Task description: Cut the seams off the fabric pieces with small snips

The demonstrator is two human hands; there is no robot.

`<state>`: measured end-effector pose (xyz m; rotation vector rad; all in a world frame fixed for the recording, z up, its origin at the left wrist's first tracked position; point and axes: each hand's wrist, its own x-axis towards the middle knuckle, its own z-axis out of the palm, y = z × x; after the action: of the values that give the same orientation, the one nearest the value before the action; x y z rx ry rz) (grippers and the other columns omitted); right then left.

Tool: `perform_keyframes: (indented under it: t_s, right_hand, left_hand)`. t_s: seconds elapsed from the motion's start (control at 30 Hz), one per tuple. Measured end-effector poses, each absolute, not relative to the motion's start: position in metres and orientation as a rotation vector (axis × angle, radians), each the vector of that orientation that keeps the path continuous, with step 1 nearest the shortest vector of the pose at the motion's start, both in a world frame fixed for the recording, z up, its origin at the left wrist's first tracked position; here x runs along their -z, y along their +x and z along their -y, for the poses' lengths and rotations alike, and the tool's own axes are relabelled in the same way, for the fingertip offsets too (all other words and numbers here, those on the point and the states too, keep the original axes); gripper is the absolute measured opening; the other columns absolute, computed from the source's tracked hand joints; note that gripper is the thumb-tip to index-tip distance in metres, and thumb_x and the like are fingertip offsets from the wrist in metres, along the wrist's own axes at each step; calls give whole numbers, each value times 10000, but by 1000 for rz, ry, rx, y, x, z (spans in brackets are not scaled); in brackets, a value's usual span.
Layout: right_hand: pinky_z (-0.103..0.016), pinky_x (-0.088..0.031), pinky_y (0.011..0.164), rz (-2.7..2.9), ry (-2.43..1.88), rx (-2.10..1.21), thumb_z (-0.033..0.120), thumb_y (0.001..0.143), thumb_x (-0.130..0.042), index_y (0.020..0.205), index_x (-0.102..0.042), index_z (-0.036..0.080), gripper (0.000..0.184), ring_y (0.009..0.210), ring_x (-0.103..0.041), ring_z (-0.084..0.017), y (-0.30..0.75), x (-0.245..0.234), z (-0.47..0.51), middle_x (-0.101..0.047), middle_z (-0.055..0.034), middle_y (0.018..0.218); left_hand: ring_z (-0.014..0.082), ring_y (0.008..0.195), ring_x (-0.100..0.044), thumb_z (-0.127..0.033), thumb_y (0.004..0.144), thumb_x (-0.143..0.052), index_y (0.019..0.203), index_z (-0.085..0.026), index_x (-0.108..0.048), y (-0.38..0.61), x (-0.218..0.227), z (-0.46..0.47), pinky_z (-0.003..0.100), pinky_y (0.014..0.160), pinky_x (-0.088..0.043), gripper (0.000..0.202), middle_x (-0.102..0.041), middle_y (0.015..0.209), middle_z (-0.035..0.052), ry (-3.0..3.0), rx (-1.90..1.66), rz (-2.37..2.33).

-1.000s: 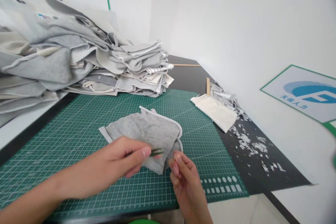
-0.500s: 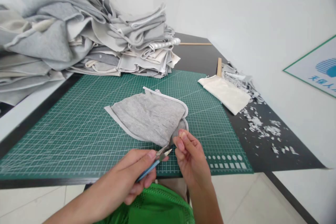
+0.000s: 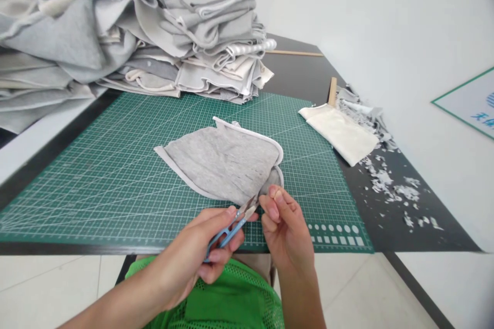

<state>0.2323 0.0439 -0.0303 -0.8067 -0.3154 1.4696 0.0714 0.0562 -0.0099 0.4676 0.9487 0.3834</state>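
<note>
My left hand (image 3: 210, 239) is closed around a pair of blue-handled thread snips (image 3: 231, 230), whose metal blades point up and right, slightly parted, at the lower right edge of the cloth. A grey piece of fabric (image 3: 227, 162) with white bound edges lies on the green cutting mat (image 3: 116, 185). Its lower right corner is pinched between the thumb and fingers of my right hand (image 3: 287, 223), just right of the blade tips. Whether a thread is between the blades is too small to tell.
Big piles of grey and cream fabric (image 3: 216, 36) rise at the back left. A cream folded cloth (image 3: 339, 131) lies at the mat's right edge beside a wooden stick (image 3: 332, 91). White scraps (image 3: 386, 185) litter the dark tabletop (image 3: 424, 216), near the wall.
The snips have turned and moved up and right toward my right hand, with the blue handles showing more. My right hand keeps its pinch on the fabric. The view has shifted slightly.
</note>
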Motion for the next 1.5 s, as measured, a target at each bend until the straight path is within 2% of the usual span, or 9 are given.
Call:
perform_keyframes:
  t_s: [0.33,0.5,0.6,0.7,0.77,0.93,1.27,1.5]
  right_hand:
    - [-70,-253,372,314,-864,-1423,300,729,-805,766,-682,156,193,457,-207,-18,233,33,-40,-390,67,544]
    - [-66,-255,351,296,-891,-1417,300,707,-825,747,-678,152,212,433,-232,-8,233,33,-37,-402,69,536]
    - [-59,-270,354,287,-866,-1410,290,706,-827,746,-680,149,207,441,-308,-7,233,33,-36,-417,63,536]
    - [-55,-280,354,285,-876,-1403,295,692,-834,744,-682,152,215,510,-457,-39,233,33,-36,-430,49,524]
    - [-55,-282,350,284,-883,-1398,301,684,-838,745,-684,154,221,529,-487,-50,233,33,-36,-435,45,518]
    - [-53,-283,340,284,-849,-1394,273,700,-828,734,-694,150,186,419,-312,-6,233,33,-36,-443,64,516]
    - [-41,-303,360,303,-854,-1408,282,708,-820,737,-693,148,187,434,-301,-7,233,33,-35,-475,50,531]
    - [-50,-295,355,307,-835,-1391,275,717,-811,753,-697,148,175,431,-278,-14,233,32,-36,-431,63,522]
  left_hand:
    - [30,491,-258,-468,786,-696,973,-166,-653,84,4,-56,159,397,-124,357,-477,746,-9,324,-538,-952]
    - [32,511,-301,-381,777,-718,943,-167,-651,88,3,-55,151,409,-160,279,-476,751,-8,284,-552,-934]
    - [22,495,-269,-367,778,-723,929,-161,-650,89,3,-54,144,400,-142,265,-463,739,-16,240,-553,-913]
    - [14,483,-247,-376,765,-738,864,-147,-644,91,3,-53,133,388,-132,267,-457,730,-17,219,-563,-895]
    - [14,484,-257,-362,763,-743,861,-145,-643,93,1,-53,124,384,-147,259,-459,731,-17,208,-578,-897]
    - [11,494,-265,-320,803,-712,922,-135,-647,95,-2,-52,105,386,-179,230,-461,739,-19,197,-620,-870]
    - [10,505,-286,-305,778,-735,916,-123,-644,94,0,-54,93,393,-188,247,-500,739,-7,239,-629,-890]
    - [9,502,-274,-313,762,-745,920,-119,-654,95,3,-57,95,395,-186,266,-503,727,-9,280,-628,-908]
